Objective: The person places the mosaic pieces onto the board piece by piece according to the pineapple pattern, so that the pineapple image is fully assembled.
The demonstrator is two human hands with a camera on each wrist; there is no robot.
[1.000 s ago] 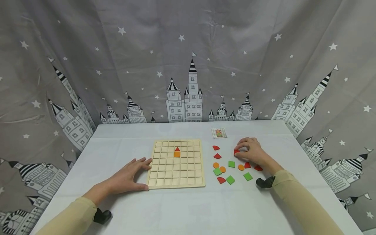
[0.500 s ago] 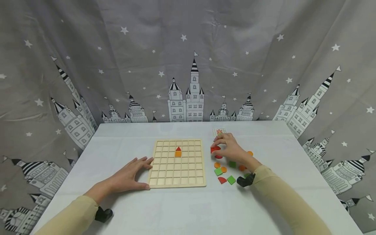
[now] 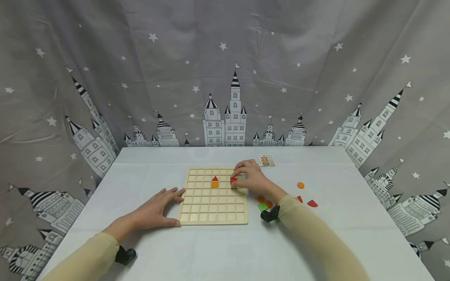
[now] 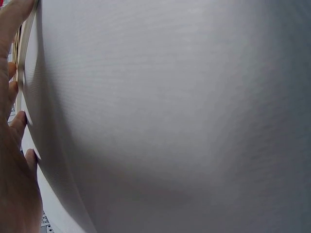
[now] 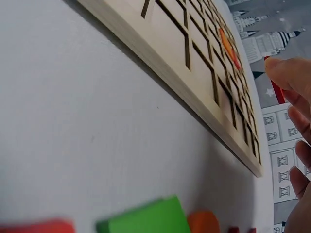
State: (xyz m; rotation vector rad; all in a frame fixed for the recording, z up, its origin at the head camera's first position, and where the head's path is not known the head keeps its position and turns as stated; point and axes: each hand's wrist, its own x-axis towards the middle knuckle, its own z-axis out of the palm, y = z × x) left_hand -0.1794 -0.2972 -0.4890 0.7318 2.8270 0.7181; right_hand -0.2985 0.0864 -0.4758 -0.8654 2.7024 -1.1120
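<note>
Red piece (image 3: 233, 181) in right hand's (image 3: 252, 177) pinch: partly covered by fingers, full outline unclear. Board (image 3: 212, 208) under the grip: far right corner hidden behind the hand. Beyond the grip, card (image 3: 265, 160): print too small to read. Wristward of the grip, green piece (image 3: 262, 206) partly covered by black wrist device (image 3: 270, 214).

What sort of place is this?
Likely an indoor tabletop activity setup: a white table, a gray castle-and-star curtain behind it, and a wooden grid board lying on the table. The wider room isn't visible.
</note>
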